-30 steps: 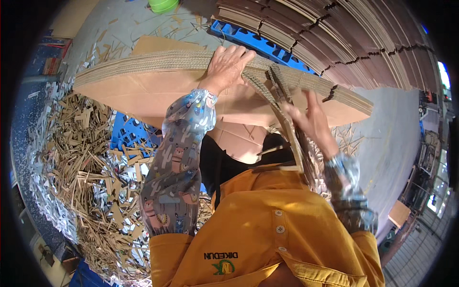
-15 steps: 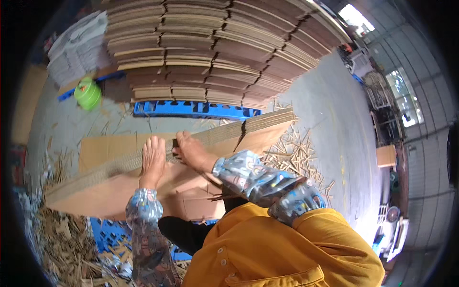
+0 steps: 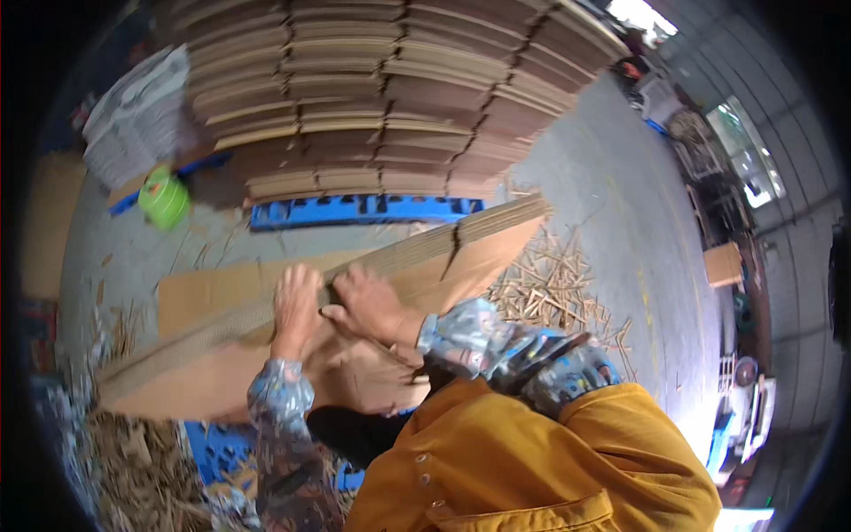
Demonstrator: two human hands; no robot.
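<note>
A thick stack of flat cardboard sheets [image 3: 417, 257] stands tilted on its long side before me, its layered upper edge running from lower left to upper right. My left hand [image 3: 298, 301] is laid over that edge near the middle, fingers curled across it. Close beside it, my right hand [image 3: 368, 303] grips the same edge, with its thumb toward the left hand. A dark slot cuts through the stack to the right of my hands. The fingertips beyond the edge are partly hidden.
Ahead, a tall pile of cardboard [image 3: 355, 106] rests on a blue pallet [image 3: 319, 214]. A green bucket-like container [image 3: 164, 200] stands at the left. Cardboard strips [image 3: 550, 288] litter the floor on the right, with more scraps [image 3: 133, 470] at lower left beside another blue pallet [image 3: 213, 448].
Both hands and the held stack sit slightly lower and further right in the picture. The left hand's fingers, straighter before, now bend over the edge; the view has shifted a little.
</note>
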